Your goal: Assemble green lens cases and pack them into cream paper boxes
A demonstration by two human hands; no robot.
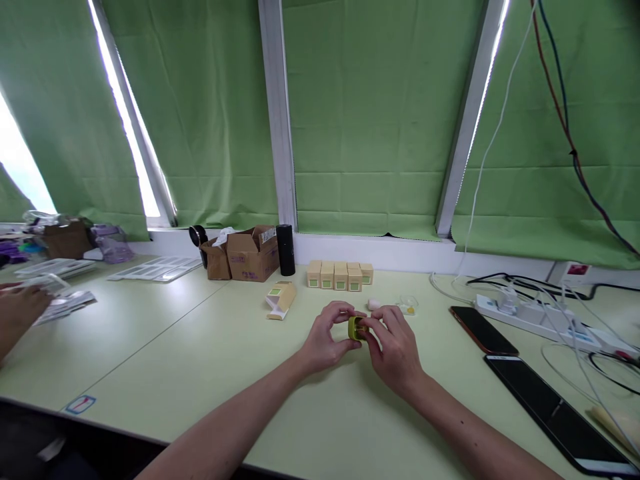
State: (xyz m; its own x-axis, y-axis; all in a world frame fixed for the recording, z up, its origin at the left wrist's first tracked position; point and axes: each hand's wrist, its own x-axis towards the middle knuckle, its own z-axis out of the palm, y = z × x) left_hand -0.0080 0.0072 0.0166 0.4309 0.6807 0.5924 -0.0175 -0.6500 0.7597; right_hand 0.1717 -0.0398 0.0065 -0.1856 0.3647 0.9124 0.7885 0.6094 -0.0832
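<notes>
My left hand (327,340) holds a small, squarish yellow-green case (352,328) above the table, thumb below and fingers along its top. Its hollow, darker side faces right. My right hand (395,343) is closed, with thumb and fingertips pinched at that side; whether they grip the rim or something small inside cannot be made out. Just behind my fingers lie a small white piece (373,305) and a clear plastic piece (408,305) with a yellow spot. An opened small carton (281,300) lies on its side to the left.
Several small cartons (341,276) stand in a row at the back, beside a black cylinder (285,250) and cardboard boxes (250,255). Phones (484,330), a larger black device (555,407) and a cabled power strip (537,321) lie right. Another person's hand (23,310) handles white pieces at far left.
</notes>
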